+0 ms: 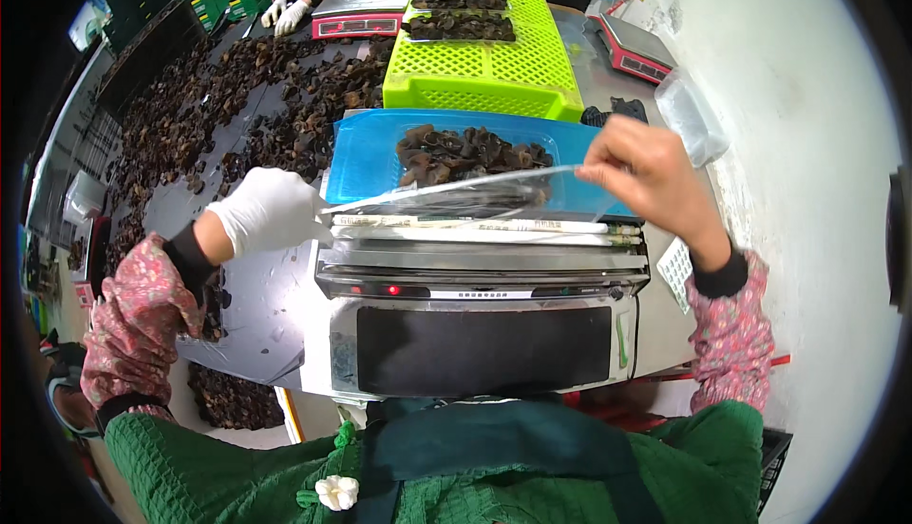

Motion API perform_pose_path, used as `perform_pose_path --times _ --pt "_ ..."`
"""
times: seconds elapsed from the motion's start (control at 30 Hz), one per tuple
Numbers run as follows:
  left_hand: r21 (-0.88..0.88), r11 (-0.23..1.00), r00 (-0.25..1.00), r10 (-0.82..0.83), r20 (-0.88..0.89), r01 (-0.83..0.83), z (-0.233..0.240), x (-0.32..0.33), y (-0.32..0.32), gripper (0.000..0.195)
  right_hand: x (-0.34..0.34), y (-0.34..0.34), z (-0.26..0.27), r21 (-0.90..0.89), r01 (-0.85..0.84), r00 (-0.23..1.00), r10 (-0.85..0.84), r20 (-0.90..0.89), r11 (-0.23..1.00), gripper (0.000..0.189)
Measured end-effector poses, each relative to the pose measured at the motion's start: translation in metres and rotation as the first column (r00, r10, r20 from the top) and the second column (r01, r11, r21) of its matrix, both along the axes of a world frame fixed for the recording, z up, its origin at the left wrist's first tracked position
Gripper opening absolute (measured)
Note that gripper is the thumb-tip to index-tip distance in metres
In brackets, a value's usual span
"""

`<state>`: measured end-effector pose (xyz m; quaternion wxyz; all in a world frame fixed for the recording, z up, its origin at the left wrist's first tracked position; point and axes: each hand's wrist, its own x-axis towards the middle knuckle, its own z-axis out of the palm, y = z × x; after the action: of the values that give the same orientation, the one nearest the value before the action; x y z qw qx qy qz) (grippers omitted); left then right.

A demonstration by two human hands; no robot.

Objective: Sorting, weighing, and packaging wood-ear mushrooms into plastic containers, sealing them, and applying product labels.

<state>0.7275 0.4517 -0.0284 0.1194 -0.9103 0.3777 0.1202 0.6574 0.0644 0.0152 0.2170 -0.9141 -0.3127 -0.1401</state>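
My left hand (pixel 269 212), in a white glove, grips the left end of a stretched sheet of clear plastic film (pixel 456 185). Its right end is pinched by my bare right hand (pixel 634 175). The film's gathered edge slants up to the right, in front of a clear plastic tray of dark wood ear mushrooms (pixel 474 153). This tray lies on a blue sheet (pixel 363 157). Below the film are the white film rolls (pixel 470 233) of a film wrapping machine (pixel 484 260), with a lit red light and a black plate (pixel 484 349) at its front.
Loose mushrooms (pixel 285 125) cover much of the metal table at left. Behind the machine, a lime-green plastic crate (pixel 491 61) bears two filled trays. Scales (pixel 356 14) stand behind it and at right (pixel 634 46). A co-worker's gloved hands (pixel 288 16) rest at the table's far edge.
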Motion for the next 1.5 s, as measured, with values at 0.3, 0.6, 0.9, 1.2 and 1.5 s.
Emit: perform_pose_path --times 0.3,0.6,0.9,1.2,1.5 --pt "-0.702 0.692 0.966 0.024 0.256 0.169 0.007 -0.028 -0.007 0.015 -0.039 -0.007 -0.019 -0.128 0.185 0.966 -0.156 0.206 0.974 0.021" --pt "-0.7 0.413 0.755 -0.043 -0.654 -0.583 -0.027 -0.111 0.024 0.036 -0.155 0.006 -0.041 -0.185 0.144 0.989 -0.136 0.056 0.972 0.022" --pt "-0.699 0.465 0.818 0.103 -0.566 -0.543 -0.144 -0.21 -0.032 0.015 -0.212 -0.007 -0.206 0.024 0.477 0.853 -0.457 -0.254 0.878 0.019" --pt "-0.515 0.124 0.48 -0.229 -0.847 -0.848 -0.169 -0.245 -0.057 0.012 -0.288 -0.038 -0.228 0.347 0.764 0.625 -0.489 -0.608 0.544 0.015" --pt "-0.331 -0.037 0.332 -0.173 -0.927 -0.943 -0.134 -0.243 -0.037 0.025 -0.522 -0.065 -0.384 -0.581 0.676 -0.084 -0.736 -0.672 0.453 0.034"
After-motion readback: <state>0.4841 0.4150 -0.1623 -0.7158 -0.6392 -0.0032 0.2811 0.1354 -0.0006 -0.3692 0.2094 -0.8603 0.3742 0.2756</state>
